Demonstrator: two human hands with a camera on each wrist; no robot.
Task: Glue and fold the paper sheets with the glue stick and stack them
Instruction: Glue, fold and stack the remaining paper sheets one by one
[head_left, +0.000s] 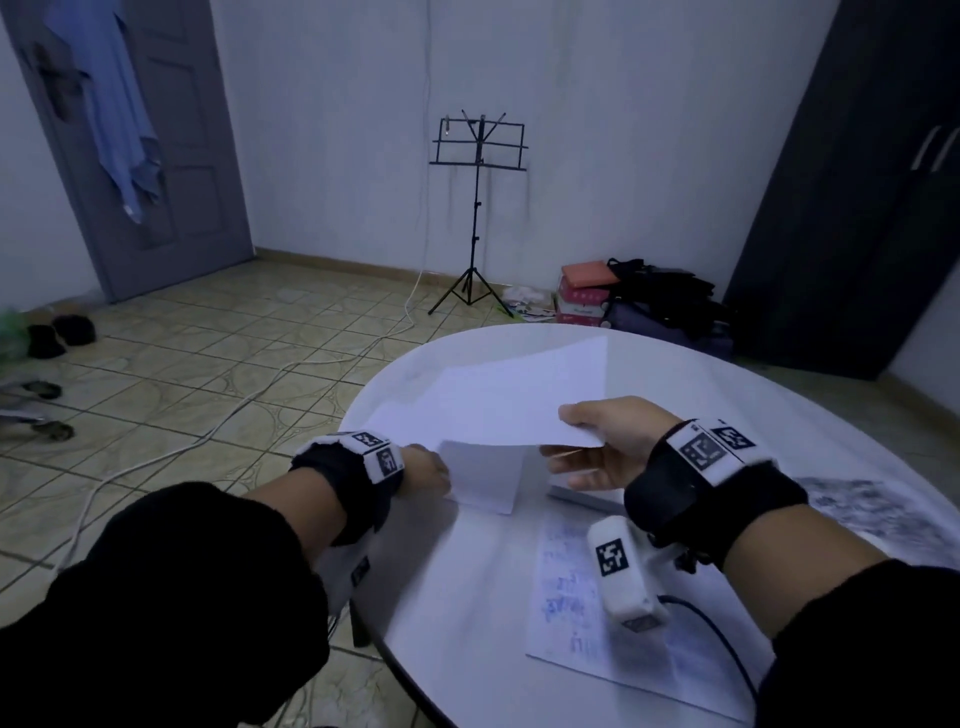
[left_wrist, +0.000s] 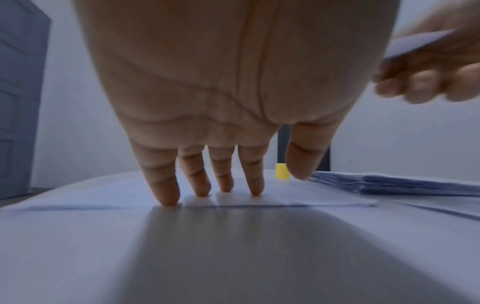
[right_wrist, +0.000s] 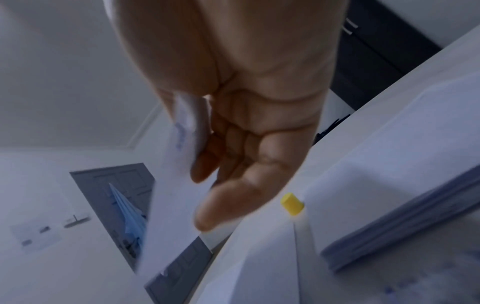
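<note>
The person leans over a round white worktop (head_left: 691, 374), both forearms in black sleeves with marker-covered bands at the wrists. The right hand (head_left: 602, 447) has its grip clamped on a white paper sheet (head_left: 498, 405), thumb on top and fingers underneath pinching the near corner, so the sheet is lifted off the surface and slopes away toward the far edge. In the right wrist view that same sheet runs between thumb and fingers, with faint blue writing near the pinch. The left hand (left_wrist: 233, 92) is spread, its fingers (left_wrist: 166, 193) straight and apart, the tips pressing down on a smaller folded white sheet (head_left: 483, 480) that lies flat on the worktop just under the raised one. Beyond those fingertips stands a yellow glue stick (left_wrist: 282, 171), upright on the worktop, and just beside it, to the right, a thick stack of paper (left_wrist: 389, 185). Closer to the person, under the right wrist, lies a sheet with blue writing (head_left: 566, 587) flat on the worktop. Across the tiled floor a black music stand (head_left: 478, 208) stands against the white wall, a grey door (head_left: 171, 140) with blue cloth hung on it to the left, a dark wardrobe (head_left: 862, 182) to the right.
</note>
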